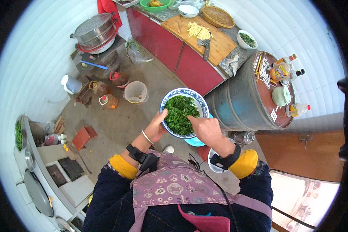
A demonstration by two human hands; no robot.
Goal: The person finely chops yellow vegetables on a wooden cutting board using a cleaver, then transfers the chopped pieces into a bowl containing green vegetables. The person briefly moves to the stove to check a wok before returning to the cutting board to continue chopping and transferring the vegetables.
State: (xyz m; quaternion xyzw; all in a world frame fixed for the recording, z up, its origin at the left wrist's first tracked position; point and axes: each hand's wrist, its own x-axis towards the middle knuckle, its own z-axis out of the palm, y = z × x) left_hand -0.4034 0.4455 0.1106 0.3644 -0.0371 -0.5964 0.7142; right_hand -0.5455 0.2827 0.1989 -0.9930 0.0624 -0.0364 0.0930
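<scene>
Floral apron (174, 187) closest, I hold the blue-and-white bowl (185, 91) in my left hand (157, 128), its greens (179, 111) already chopped, my right hand (208, 130) curled at them, its grip hidden, while pale-yellow chopped pieces (198, 31) lie separate on the wooden cutting board (223, 48).

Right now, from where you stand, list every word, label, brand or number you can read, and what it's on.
Barrel: large white characters on its lid; wording not copied out.
Orange-labelled bottle: print too blurred to read surely.
Red-capped bottle: label print too small to read.
Dark-capped bottle: any print too small to read.
Bowl in the left hand: blue pattern, no lettering visible.
</scene>
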